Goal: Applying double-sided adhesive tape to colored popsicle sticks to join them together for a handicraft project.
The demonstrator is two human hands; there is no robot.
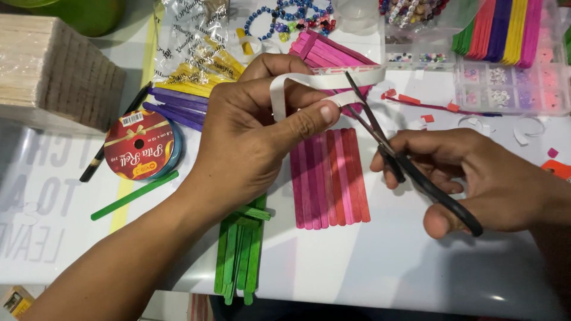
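White tape strip (324,80) is pinched in the closed left hand (256,131) while the right hand (482,172), fingers curled through the handles, holds black scissors (404,157) with blades open at its end. Pink craft sticks (330,178) lie side by side beneath; green sticks (241,255) lie nearer, left.

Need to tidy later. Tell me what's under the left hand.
Green craft sticks poke out beneath the left hand; their upper ends are covered. Pink sticks lie beside it.

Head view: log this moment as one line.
left hand: pinches white tape strip | right hand: black scissors, blades open at strip | below: pink sticks side by side on white table
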